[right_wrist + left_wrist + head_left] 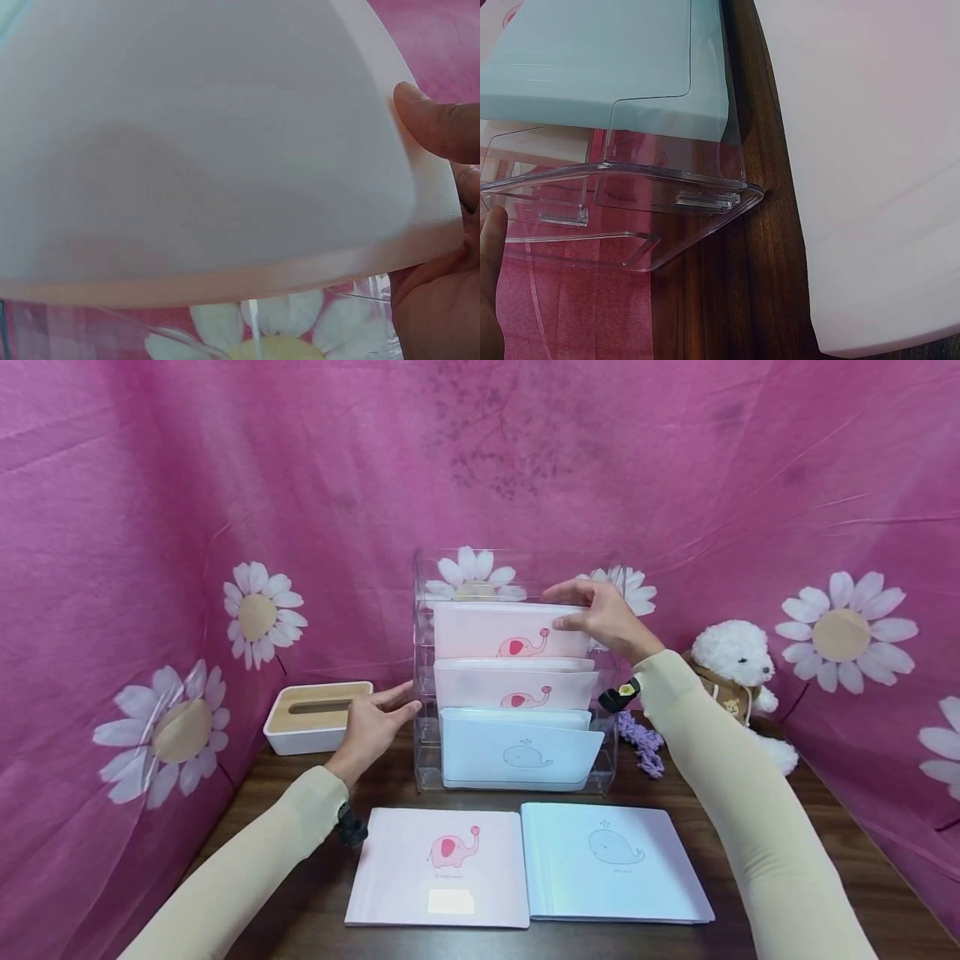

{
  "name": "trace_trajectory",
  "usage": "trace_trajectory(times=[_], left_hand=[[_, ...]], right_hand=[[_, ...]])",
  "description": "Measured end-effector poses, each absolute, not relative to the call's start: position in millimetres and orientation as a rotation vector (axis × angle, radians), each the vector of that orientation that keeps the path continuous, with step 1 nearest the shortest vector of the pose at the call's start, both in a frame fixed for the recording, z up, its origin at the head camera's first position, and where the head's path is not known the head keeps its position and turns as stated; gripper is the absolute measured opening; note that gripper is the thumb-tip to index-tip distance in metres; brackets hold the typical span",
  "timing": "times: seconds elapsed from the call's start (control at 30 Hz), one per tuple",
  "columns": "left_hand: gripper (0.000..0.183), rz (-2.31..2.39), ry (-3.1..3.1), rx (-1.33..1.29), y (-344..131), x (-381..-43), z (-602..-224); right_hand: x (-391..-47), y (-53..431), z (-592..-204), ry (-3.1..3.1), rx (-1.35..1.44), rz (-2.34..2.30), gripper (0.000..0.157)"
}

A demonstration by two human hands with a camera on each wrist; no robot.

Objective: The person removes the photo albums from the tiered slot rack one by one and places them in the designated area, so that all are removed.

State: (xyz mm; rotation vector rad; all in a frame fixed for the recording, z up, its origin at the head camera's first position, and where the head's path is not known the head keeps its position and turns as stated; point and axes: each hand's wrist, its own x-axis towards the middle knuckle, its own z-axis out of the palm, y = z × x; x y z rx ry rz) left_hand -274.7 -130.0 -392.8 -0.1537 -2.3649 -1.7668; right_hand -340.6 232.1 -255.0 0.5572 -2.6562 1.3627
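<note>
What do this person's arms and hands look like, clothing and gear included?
Long, plain, cream fabric sleeves cover the left arm and right arm. The left hand and right hand wear no gloves. A small black device sits at the left wrist; another black device, with a yellowish mark, at the right.

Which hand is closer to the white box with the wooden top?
Left. The left hand is beside the box, at the clear rack; the right hand grips the top pink booklet, farther off.
</note>
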Motion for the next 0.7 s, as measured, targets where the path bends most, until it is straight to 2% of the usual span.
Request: trace_trajectory(times=[0.7], left_hand=[[0.043,-1.741,-2.376,-0.157,-130,-275,-394]], right_hand=[[-339,222,-274,-2.48,0.355,1.498,0.038]])
